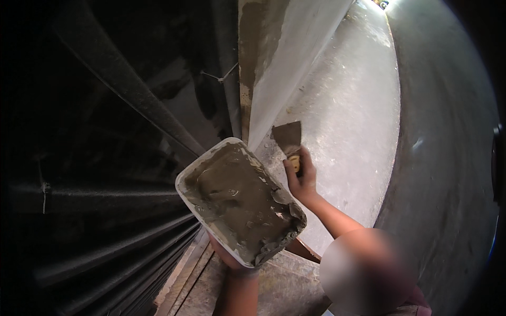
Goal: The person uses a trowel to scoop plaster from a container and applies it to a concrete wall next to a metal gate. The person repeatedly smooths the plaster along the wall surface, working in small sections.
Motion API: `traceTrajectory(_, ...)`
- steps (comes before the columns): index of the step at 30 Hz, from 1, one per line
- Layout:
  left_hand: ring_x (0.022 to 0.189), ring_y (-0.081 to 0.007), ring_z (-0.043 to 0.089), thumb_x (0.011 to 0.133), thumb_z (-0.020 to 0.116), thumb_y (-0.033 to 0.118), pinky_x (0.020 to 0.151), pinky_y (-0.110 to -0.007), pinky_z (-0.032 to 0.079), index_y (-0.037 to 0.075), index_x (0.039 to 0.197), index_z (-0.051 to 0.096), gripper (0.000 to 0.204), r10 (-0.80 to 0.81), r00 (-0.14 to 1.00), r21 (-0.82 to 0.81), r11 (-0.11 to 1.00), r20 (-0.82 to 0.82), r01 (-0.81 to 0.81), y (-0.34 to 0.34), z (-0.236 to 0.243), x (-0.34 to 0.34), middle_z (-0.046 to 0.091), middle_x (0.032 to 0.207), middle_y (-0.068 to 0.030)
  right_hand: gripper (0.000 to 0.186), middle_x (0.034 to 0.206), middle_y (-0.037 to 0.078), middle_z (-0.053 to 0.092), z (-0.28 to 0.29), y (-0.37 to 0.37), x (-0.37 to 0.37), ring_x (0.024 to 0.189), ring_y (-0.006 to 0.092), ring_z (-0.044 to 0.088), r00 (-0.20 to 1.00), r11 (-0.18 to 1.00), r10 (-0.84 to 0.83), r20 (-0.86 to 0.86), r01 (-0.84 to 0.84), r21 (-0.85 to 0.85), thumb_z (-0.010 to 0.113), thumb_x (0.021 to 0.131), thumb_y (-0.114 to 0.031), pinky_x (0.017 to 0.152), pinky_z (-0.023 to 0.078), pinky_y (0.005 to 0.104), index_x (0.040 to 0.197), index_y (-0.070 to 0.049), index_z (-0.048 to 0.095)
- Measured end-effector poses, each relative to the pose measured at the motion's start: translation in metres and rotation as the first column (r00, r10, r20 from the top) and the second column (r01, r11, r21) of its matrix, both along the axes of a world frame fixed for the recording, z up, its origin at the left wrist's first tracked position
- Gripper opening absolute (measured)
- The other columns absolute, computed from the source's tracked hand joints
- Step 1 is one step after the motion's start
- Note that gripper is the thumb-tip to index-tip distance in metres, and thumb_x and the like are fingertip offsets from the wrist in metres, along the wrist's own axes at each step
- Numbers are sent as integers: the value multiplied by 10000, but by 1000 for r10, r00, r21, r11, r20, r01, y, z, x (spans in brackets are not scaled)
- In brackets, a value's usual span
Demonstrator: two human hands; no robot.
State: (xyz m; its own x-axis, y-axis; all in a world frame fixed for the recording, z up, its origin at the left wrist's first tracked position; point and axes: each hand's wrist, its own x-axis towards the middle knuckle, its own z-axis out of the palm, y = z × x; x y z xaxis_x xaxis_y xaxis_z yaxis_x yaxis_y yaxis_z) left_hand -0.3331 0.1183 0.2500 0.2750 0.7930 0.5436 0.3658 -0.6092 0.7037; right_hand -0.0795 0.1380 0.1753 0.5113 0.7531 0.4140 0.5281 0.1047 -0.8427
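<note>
The right hand (pixel 301 179) is wrapped firmly round the handle of a putty knife (pixel 288 138), its mortar-smeared blade laid flat against the pale wall (pixel 337 105), low beside the corner, where it can spread. Just left of it, the left hand (pixel 232 260) props a white tray (pixel 211 160) from underneath, fingers cupped under the near end; I can't see them fully. The tray is tilted and kept close, full of wet grey mortar (pixel 237 200). Further left run dark corrugated sheets (pixel 105 158).
</note>
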Motion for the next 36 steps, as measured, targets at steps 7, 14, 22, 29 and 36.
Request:
traceTrajectory(7, 1469, -359, 577, 1163, 469, 547, 1226, -513, 466, -15, 1700, 315, 793, 167, 981, 4, 986, 98, -168, -8, -17, 6, 492, 1670, -218, 744, 1291, 269, 715, 53, 56, -11, 1056, 398, 761, 993, 990, 94, 70, -101, 95, 673, 1069, -76, 912, 601, 427, 1689, 98, 302)
traceTrajectory(14, 1470, -360, 575, 1165, 459, 544, 1225, -514, 468, -9, 1702, 316, 783, 86, 931, -318, 948, 354, 33, -10, -19, -3, 487, 1674, -216, 756, 1625, 364, 500, 59, 133, -13, 1399, 510, 620, 977, 895, 37, 212, -127, 428, 655, 1086, -120, 1097, 545, 473, 1701, 92, 270)
traceTrajectory(22, 1472, -361, 572, 1168, 447, 541, 1223, -515, 471, -1, 1704, 316, 773, 108, 897, -412, 907, 429, 88, -16, -18, -5, 482, 1678, -215, 757, 1587, 352, 550, 53, 147, -8, 1366, 511, 642, 975, 884, 68, 210, -156, 440, 648, 1079, -105, 1088, 548, 472, 1706, 82, 268)
traceTrajectory(29, 1473, -362, 570, 1171, 437, 538, 1222, -515, 473, 5, 1705, 317, 764, 126, 874, -461, 879, 470, 121, -18, -20, -7, 477, 1682, -214, 755, 1610, 343, 533, 42, 145, -7, 1394, 508, 623, 981, 915, 108, 159, -161, 371, 643, 1069, -74, 1115, 531, 475, 1715, 55, 274)
traceTrajectory(36, 1474, -363, 567, 1173, 427, 535, 1220, -516, 475, 12, 1707, 317, 755, 132, 851, -492, 856, 508, 160, -21, -20, -9, 472, 1686, -212, 756, 1645, 350, 490, 23, 145, -3, 1446, 515, 575, 974, 908, 121, 190, -186, 376, 622, 1061, -31, 1174, 491, 482, 1718, 51, 259)
